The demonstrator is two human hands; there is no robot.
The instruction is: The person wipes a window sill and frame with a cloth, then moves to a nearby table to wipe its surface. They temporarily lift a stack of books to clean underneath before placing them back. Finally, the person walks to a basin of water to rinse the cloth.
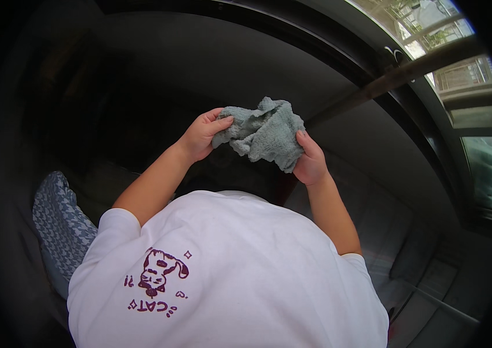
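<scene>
A crumpled grey-green towel-like cloth [267,132] is stretched loosely between my two hands, in front of my white T-shirt. Its left end is pinched by my left hand [204,132], with the thumb lying on top. My right hand [311,158] grips the lower right edge, its thumb also on the upper side. Folds bunch up across the middle of the cloth, and its surface looks rough and textured. The fingers beneath it are mostly hidden.
A blue-grey houndstooth-patterned fabric item [63,217] is beside me on the left. At the upper right, a brown bar [424,69] crosses in front of a window [485,174] with a dark frame. Much of the surroundings is too dark to make out.
</scene>
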